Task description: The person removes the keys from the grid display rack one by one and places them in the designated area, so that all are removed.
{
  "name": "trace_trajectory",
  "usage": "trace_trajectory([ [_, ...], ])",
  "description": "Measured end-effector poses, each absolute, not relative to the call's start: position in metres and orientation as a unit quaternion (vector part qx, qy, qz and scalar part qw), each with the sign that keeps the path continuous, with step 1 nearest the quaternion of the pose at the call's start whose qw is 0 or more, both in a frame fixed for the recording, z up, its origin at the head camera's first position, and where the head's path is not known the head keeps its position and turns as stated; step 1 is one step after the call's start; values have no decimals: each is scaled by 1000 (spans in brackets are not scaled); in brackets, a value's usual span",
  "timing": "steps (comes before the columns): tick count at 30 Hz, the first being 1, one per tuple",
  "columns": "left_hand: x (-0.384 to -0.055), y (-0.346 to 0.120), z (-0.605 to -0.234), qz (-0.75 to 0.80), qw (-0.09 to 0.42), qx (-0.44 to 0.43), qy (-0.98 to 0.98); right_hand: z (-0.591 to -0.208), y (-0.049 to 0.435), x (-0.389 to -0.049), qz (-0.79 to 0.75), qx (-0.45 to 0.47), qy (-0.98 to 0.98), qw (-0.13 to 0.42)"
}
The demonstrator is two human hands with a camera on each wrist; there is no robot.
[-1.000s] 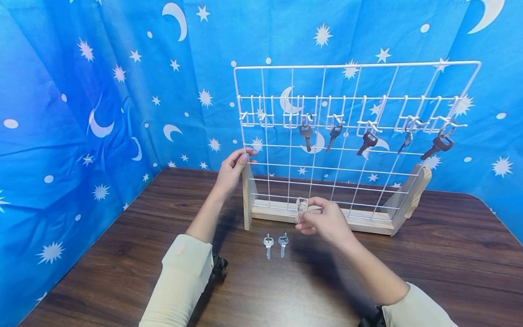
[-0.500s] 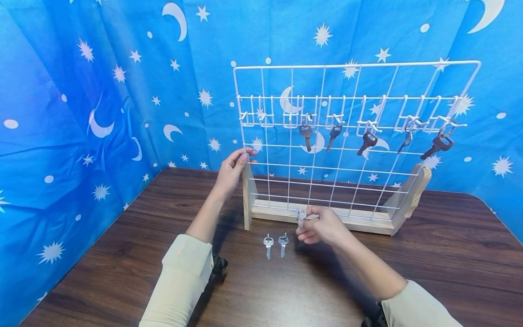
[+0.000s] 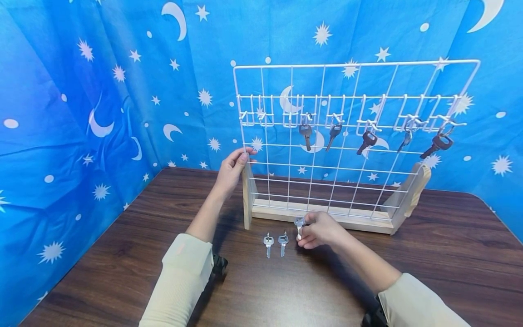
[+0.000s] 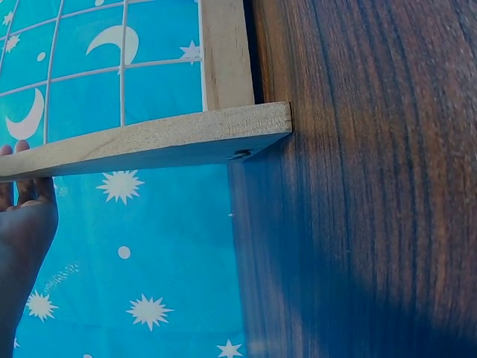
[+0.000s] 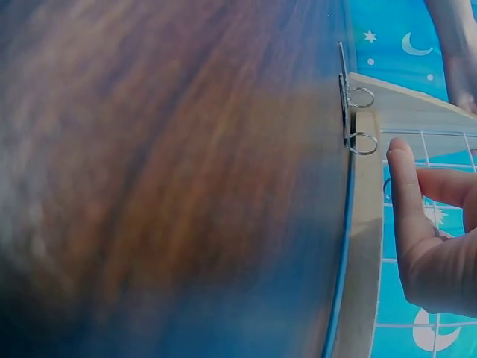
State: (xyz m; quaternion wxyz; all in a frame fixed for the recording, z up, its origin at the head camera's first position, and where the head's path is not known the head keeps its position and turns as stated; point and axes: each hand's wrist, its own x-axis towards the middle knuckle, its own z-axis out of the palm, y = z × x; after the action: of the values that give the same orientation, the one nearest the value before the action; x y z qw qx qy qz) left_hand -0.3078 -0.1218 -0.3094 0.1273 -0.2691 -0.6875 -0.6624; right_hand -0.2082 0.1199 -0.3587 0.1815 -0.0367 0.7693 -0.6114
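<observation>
My left hand [image 3: 234, 170] grips the left side of a white wire grid rack [image 3: 291, 163], near the top of its wooden side post [image 3: 247, 200]. In the left wrist view that hand's fingers [image 4: 26, 186] wrap over the post's edge. My right hand [image 3: 323, 229] pinches a silver key [image 3: 299, 222] between thumb and fingers, held low in front of the rack's wooden base. Left of it, two silver keys [image 3: 268, 243] lie side by side on the table, bits towards me. Their rings [image 5: 363, 143] stand up in the right wrist view.
Several keys [image 3: 335, 131] hang by rings from white hooks along the rack's upper rows, the left hooks [image 3: 247, 119] bare. A dark wood table [image 3: 163, 204] carries the rack. Behind it hangs a blue cloth [image 3: 196, 122] with moons and stars.
My right hand has come down towards the table with the key, from in front of the grid's lower wires to beside the two lying keys. My left hand has stayed put.
</observation>
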Motion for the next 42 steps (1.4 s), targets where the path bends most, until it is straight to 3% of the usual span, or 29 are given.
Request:
trace_trajectory([
  [18, -287, -118, -292, -658, 115, -256, -699, -369, 121, -207, -585, -40, 776, 235],
  [27, -306, -122, -308, -661, 120, -263, -692, -372, 121, -205, -572, -25, 782, 247],
  [42, -310, -122, -311, -662, 127, -267, -689, -377, 117, -202, -555, -8, 793, 251],
])
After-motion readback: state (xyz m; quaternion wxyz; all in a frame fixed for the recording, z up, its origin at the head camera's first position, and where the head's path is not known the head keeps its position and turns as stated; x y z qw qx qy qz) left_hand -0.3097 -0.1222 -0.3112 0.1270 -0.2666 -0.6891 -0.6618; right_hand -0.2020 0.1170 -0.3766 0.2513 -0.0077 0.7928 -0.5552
